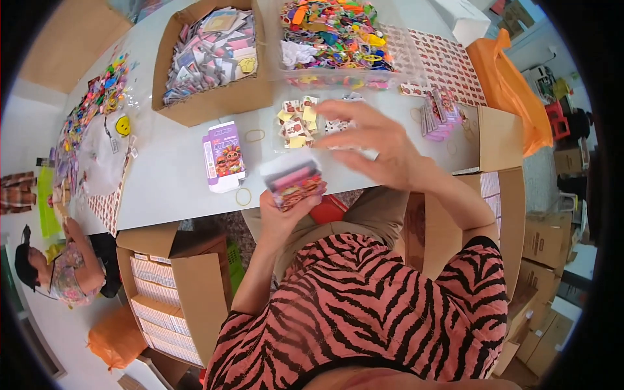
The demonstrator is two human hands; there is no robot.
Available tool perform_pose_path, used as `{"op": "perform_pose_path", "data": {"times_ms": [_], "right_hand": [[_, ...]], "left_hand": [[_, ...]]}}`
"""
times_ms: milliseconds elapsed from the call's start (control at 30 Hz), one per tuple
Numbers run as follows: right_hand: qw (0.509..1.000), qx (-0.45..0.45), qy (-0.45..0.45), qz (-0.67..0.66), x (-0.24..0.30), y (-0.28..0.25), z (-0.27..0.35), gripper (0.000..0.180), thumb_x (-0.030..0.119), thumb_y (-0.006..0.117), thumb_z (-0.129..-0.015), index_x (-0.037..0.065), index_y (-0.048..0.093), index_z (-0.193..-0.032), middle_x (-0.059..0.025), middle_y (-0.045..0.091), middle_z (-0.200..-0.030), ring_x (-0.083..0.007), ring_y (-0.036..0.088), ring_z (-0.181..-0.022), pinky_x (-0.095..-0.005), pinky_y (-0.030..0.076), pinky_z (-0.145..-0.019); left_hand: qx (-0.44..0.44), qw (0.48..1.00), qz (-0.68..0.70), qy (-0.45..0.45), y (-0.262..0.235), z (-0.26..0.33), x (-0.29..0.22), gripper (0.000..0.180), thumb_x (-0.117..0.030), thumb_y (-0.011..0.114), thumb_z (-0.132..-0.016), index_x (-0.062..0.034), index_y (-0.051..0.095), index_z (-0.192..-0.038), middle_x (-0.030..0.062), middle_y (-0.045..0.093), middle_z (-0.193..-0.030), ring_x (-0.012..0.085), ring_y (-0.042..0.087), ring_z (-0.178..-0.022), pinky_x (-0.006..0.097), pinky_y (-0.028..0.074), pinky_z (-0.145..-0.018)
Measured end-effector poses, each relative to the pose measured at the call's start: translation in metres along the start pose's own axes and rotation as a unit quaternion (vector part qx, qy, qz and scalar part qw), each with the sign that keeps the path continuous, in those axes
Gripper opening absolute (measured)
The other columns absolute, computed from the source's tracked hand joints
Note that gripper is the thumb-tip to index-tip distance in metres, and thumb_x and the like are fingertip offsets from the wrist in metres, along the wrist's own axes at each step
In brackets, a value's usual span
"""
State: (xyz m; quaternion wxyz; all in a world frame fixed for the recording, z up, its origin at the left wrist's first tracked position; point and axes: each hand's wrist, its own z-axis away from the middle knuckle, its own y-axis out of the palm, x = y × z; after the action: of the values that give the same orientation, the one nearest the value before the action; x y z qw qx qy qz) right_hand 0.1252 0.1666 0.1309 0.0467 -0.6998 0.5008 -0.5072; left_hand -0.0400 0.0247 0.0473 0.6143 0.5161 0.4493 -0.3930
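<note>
In my left hand (pixel 281 221) is a small printed carton (pixel 298 188), purple with red characters, its top end open and a pink and grey piece showing inside. My right hand (pixel 377 144) hovers to the right of it, fingers spread and slightly smeared by motion, holding nothing that I can see. Beneath and beside those fingers lie small piles of printed paper pieces, one pile (pixel 298 127) white, red and yellow. Left of the carton, a flattened purple box (pixel 225 156) rests on the table, with thin rubber bands (pixel 243 197) close by.
A cardboard box (pixel 211 104) full of flat packets and a clear bin (pixel 338 73) of colourful trinkets stand at the back. Stacked purple cartons (pixel 441 117) sit at right, near an orange bag (pixel 507 91). Open boxes of packed cartons (pixel 159 299) flank me. Another person (pixel 71 260) works at left.
</note>
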Motion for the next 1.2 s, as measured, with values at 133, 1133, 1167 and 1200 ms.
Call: {"op": "perform_pose_path", "data": {"times_ms": [133,1133,1167,1200], "right_hand": [[0.988,-0.078,0.074,0.112,-0.056,-0.021,0.023,0.024,0.003,0.061,-0.080,0.006,0.064,-0.103,-0.0108,0.058,-0.116,-0.0243,0.057,-0.104,-0.0339,0.046,-0.087],[0.895,0.172,0.142,0.387,-0.156,0.087,-0.019,0.030,0.017,0.070,-0.067,0.004,0.058,-0.090,-0.0115,0.065,-0.092,-0.0291,0.058,-0.094,-0.0389,0.047,-0.083],[0.895,0.175,0.140,0.385,-0.157,0.088,-0.020,0.030,0.017,0.070,-0.067,0.004,0.058,-0.090,-0.0115,0.065,-0.092,-0.0291,0.058,-0.094,-0.0389,0.047,-0.083],[0.885,0.189,0.157,0.396,-0.159,0.089,-0.021,0.028,0.015,0.069,-0.067,0.004,0.057,-0.090,-0.0107,0.065,-0.091,-0.0294,0.058,-0.094,-0.0390,0.048,-0.082]], "left_hand": [[-0.046,0.996,0.070,-0.040,-0.001,0.004,0.000,0.029,-0.001,0.062,-0.080,0.0050,0.054,-0.107,0.0171,0.065,-0.096,0.0255,0.065,-0.086,0.036,0.054,-0.074],[-0.026,0.997,0.032,-0.068,-0.003,0.018,0.024,0.026,-0.002,0.062,-0.085,0.0053,0.058,-0.109,0.0146,0.066,-0.100,0.0208,0.064,-0.094,0.033,0.053,-0.083],[-0.027,0.997,0.032,-0.067,-0.004,0.018,0.024,0.026,-0.002,0.062,-0.084,0.0054,0.058,-0.109,0.0145,0.066,-0.100,0.0207,0.064,-0.094,0.033,0.053,-0.083],[-0.026,0.997,0.032,-0.067,-0.005,0.017,0.025,0.027,-0.003,0.063,-0.084,0.0056,0.058,-0.109,0.0143,0.066,-0.100,0.0207,0.064,-0.094,0.033,0.053,-0.083]]}}
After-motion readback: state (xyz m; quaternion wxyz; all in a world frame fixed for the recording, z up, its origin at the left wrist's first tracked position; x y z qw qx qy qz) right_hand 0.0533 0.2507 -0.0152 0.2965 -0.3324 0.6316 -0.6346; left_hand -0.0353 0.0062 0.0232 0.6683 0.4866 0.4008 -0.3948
